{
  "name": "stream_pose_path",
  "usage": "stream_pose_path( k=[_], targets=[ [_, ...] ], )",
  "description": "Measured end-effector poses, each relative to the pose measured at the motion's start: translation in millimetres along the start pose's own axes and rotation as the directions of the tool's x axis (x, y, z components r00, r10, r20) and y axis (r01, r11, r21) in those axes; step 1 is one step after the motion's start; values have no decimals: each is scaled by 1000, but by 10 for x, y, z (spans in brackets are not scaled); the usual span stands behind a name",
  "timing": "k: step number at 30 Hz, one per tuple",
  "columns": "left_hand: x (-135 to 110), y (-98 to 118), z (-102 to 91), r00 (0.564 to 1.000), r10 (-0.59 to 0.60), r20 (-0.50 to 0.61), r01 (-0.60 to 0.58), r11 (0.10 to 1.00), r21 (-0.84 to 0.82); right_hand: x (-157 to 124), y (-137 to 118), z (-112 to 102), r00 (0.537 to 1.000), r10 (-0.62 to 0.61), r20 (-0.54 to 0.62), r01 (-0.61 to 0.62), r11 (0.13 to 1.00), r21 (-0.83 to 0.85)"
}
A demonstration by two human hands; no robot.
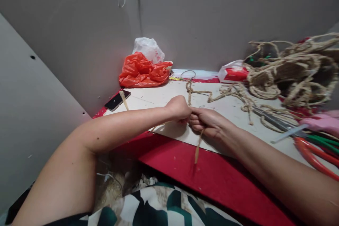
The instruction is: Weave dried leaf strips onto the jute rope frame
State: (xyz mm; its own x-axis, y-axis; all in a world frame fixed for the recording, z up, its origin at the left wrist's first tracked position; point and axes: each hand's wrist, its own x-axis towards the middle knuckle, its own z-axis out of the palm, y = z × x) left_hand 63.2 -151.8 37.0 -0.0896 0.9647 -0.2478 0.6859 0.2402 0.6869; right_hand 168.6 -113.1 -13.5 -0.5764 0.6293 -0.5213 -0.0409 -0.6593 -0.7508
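Note:
My left hand [179,108] and my right hand [205,120] meet over the front part of the white board, both closed with their knuckles touching. Between them they grip a length of tan twine [189,97], which runs up from the fists to a knotted part with a thin ring [188,74] at the back. A loose twine end [197,150] hangs below my right hand over the red edge. Beyond my left forearm, a flat pale strand end [123,99] sticks up. The fingertips and the exact grip are hidden inside the fists.
To the right lie a big heap of rope [293,70], orange-handled scissors [312,155] and a pink-handled tool [321,122]. At the back are an orange plastic bag [144,72], a white bag [148,49] and a red-and-white packet [234,72]. A phone [118,100] lies at left.

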Motion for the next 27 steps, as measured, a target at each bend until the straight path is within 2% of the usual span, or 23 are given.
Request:
stream_pose_path(
  k=[4, 8, 11, 18, 21, 23, 27],
  targets=[
    [-77, -35, 41, 998, 40, -48, -36, 995, 88, -102, -27, 43, 998, 19, 53, -22, 999, 48],
    [-74, -117, 105, 985, 111, -135, -82, 975, 205, -155, -29, 78, 1000, 21, -6, -21, 998, 57],
    [-36, -184, 152, 955, 219, -201, -153, 942, 299, -122, -25, 69, 998, -4, -57, 6, 1000, 27],
    [-32, -234, 206, 930, 305, -205, -210, 899, 385, -65, 15, 40, 994, -71, -80, 68, 997, -36],
    [-45, -241, 223, 930, 315, -191, -234, 905, 355, -65, 29, 40, 988, -97, -122, 88, 993, -80],
    [-72, -249, 203, 939, 309, -149, -260, 925, 276, -74, 28, 36, 985, -115, -132, 102, 990, -102],
    [-153, -260, 3, 961, 276, -12, -275, 961, 33, -110, -6, 13, 986, -151, -67, 143, 984, -110]
  ],
)
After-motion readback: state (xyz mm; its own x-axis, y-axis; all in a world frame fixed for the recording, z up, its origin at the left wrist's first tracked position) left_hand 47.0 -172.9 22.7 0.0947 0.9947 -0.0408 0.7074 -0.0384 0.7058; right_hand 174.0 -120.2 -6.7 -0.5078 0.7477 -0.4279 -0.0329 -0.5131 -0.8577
